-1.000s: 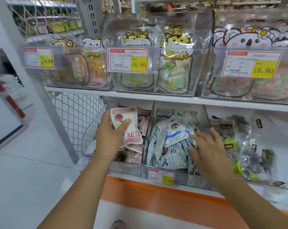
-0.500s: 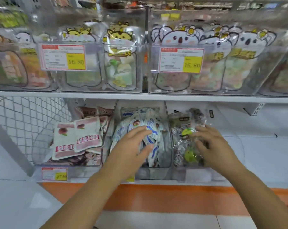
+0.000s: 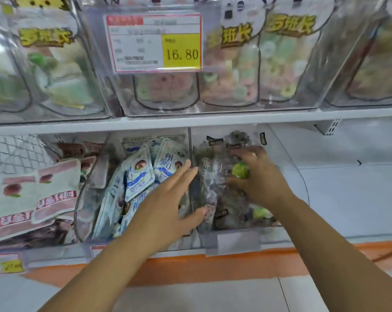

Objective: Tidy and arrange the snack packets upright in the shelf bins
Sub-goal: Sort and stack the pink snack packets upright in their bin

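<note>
My left hand (image 3: 165, 208) is spread beside the divider (image 3: 190, 140); my right hand (image 3: 260, 183) curls round the clear packets (image 3: 215, 176) in the shelf's right bin (image 3: 280, 230). They look light and slippery; I would pinch the top seams.

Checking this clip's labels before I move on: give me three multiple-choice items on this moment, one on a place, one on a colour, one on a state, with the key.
1. Where is the right hand?
A. Hanging by the person's side.
B. Resting on the floor.
C. In the rightmost lower bin, on the clear packets.

2. What colour is the panel behind "16.80" on the price tag?
A. Yellow.
B. Green.
C. Blue.

3. How do the left hand's fingers lie?
A. Curled in a fist.
B. Straight and extended.
C. Curled round a blue packet.

Key: 1 C, its fingers and thumb sit around a clear packet in that bin; 2 A, the figures stand on yellow; 3 B, they stretch out flat with the thumb apart.
</note>
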Demonstrator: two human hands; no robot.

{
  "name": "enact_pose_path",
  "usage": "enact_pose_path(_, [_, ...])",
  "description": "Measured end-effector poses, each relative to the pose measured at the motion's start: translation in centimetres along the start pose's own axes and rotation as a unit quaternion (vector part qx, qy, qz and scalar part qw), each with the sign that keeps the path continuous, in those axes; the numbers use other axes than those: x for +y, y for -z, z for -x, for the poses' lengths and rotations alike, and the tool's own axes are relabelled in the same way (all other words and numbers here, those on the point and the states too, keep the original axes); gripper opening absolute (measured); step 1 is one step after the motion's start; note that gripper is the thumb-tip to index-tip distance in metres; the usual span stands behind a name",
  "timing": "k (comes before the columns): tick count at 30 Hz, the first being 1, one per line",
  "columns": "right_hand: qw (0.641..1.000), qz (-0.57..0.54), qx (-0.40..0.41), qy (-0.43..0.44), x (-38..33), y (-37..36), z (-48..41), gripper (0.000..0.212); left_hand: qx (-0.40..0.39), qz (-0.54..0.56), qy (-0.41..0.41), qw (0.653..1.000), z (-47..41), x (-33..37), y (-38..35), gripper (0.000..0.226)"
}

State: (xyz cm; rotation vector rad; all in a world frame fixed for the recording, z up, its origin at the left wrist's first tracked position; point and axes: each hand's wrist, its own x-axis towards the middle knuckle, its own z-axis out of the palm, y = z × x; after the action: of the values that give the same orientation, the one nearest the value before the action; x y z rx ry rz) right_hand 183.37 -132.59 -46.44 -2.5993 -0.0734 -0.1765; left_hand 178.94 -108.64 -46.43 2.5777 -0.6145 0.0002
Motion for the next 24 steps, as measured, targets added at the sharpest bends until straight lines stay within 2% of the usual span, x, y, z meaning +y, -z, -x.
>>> enact_pose_path(2, [0.999, 0.013, 0.028, -0.027, 0.3, 0.4, -0.8, 0.068, -0.002, 0.008, -0.003, 1.000, 0.1, 0.1, 0.0, 0.079])
enact_pose_path(6, [0.999, 0.019, 0.012, -0.031, 0.0, 0.2, -1.1, 0.072, -0.001, 0.016, -0.011, 1.000, 0.1, 0.2, 0.2, 0.077])
enact_pose_path(12, [0.994, -0.043, -0.097, -0.019, -1.3, 2.1, 0.0, 0.083, -0.011, 0.000, -0.023, 1.000, 0.4, -0.6, 0.4, 0.087])
enact_pose_path(14, [0.998, -0.053, -0.039, 0.021, -2.3, 2.8, 0.8, 0.068, -0.020, -0.010, -0.023, 0.999, 0.5, -0.8, 0.5, 0.088])
enact_pose_path(15, [0.999, -0.036, 0.000, 0.032, -3.0, 3.3, 1.3, 0.050, -0.022, -0.012, -0.022, 0.999, 0.5, -0.8, 0.6, 0.089])
enact_pose_path(16, [1.000, 0.003, 0.000, 0.025, -3.7, 3.8, 1.8, 0.028, -0.024, -0.011, -0.022, 0.999, 0.5, -0.8, 0.6, 0.089])
enact_pose_path(17, [0.997, 0.054, -0.052, -0.005, -4.4, 4.1, 2.3, 0.027, -0.026, -0.010, -0.021, 0.999, 0.5, -0.8, 0.7, 0.088])
enact_pose_path(19, [0.965, 0.138, -0.210, -0.077, -5.2, 3.6, 3.1, 0.062, -0.032, -0.008, -0.019, 0.999, 0.5, -0.7, 0.7, 0.087])
enact_pose_path(20, [0.951, 0.143, -0.258, -0.096, -5.3, 3.1, 3.2, 0.071, -0.035, -0.009, -0.020, 0.999, 0.5, -0.7, 0.7, 0.086])
enact_pose_path(24, [0.937, 0.056, -0.316, -0.136, -5.4, 2.2, 3.4, 0.077, -0.032, -0.005, -0.024, 0.999, 0.5, -0.8, 0.5, 0.087])
